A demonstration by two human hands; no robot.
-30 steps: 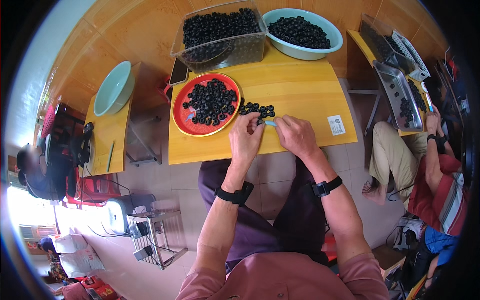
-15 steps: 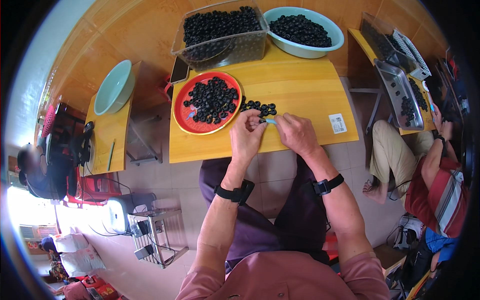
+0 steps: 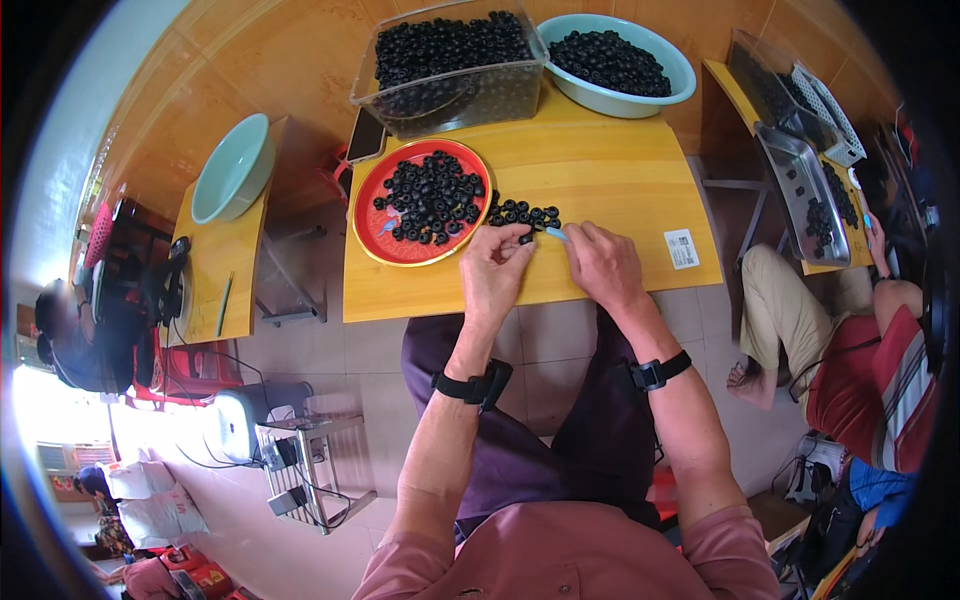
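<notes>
My left hand (image 3: 492, 270) is closed, pinching a small black ring-shaped part (image 3: 526, 239) between thumb and fingertips above the table's near edge. Closed around a slim light-blue tool (image 3: 556, 234) is my right hand (image 3: 606, 264); the tool points at the black part, and its tip is too small to make out. Just beyond my fingers lie several loose black ring-shaped parts (image 3: 523, 211) on the wooden table (image 3: 620, 170). To the left of them a red plate (image 3: 372, 236) with a gold rim carries a pile of the same parts.
At the table's back stand a clear plastic bin (image 3: 505, 98) and a light-blue basin (image 3: 640, 104), both full of black parts. A phone-like dark object (image 3: 366, 136) lies beside the bin. A seated person (image 3: 865, 390) works at a metal tray (image 3: 786, 180) on the right.
My right hand has shifted slightly right, and the light-blue tool now slants differently, a little away from the black part. My left hand keeps its pinch. The whole view has shifted slightly.
</notes>
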